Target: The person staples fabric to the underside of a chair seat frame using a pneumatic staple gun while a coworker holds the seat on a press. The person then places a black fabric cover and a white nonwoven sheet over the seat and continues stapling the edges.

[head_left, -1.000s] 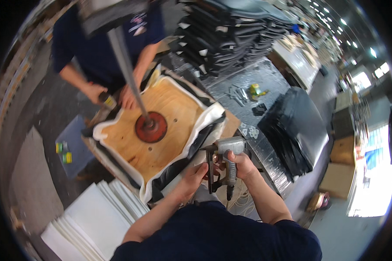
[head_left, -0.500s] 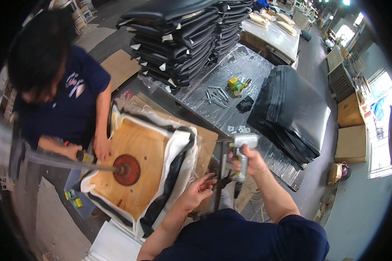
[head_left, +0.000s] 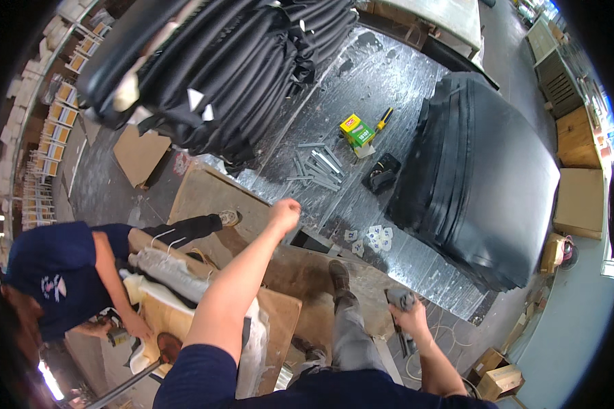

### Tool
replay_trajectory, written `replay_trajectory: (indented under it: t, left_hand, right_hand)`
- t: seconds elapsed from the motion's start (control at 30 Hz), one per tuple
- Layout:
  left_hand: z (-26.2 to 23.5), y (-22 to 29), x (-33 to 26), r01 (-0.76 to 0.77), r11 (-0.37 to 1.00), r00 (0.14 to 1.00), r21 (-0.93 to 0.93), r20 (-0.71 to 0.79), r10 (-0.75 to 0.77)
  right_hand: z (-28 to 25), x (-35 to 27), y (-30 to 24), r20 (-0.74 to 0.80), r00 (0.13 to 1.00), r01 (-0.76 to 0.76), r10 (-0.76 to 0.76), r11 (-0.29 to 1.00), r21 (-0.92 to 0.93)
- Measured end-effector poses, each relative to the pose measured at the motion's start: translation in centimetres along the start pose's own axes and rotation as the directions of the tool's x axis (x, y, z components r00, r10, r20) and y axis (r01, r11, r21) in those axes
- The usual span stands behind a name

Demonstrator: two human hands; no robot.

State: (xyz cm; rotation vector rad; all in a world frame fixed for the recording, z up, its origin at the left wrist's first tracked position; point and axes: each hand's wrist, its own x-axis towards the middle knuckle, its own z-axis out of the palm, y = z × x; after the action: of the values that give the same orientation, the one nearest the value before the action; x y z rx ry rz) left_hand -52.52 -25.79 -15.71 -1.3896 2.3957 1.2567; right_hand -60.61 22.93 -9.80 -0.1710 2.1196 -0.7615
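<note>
My right hand (head_left: 411,319) grips a grey staple gun (head_left: 400,298), held low beside my leg at the near edge of the table. My left arm stretches forward, and the left hand (head_left: 286,215) is over the table's near left edge with its fingers curled in. Whatever those fingers may hold is hidden. Beyond that hand lies a loose pile of metal staple strips (head_left: 318,165). Next to the pile are a yellow and green box (head_left: 356,133), a yellow-handled tool (head_left: 384,118) and a small black object (head_left: 382,172).
Folded black covers form a tall stack (head_left: 205,75) at far left, and black sheets (head_left: 481,177) are piled at right. White labels (head_left: 374,238) lie near the table edge. At lower left a co-worker (head_left: 61,279) bends over an upholstered wooden panel (head_left: 158,317).
My view has turned toward the table. The left hand has moved away from the staple gun and reached forward, its fingers now curled. My right hand has lowered the gun.
</note>
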Motion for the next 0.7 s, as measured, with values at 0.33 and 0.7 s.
replay_trajectory:
  t: [0.33,0.7]
  left_hand:
    - [3.1,1.1,21.5,0.325,0.934,0.916,0.147,-0.296,-0.272]
    - [1.1,3.8,24.4,0.062,0.992,0.887,-0.114,-0.45,-0.107]
  right_hand:
    - [1.4,1.3,7.8,-0.023,0.966,-0.243,0.258,0.931,0.273]
    - [0.5,4.0,3.1,-0.032,0.99,-0.128,0.138,0.968,0.214]
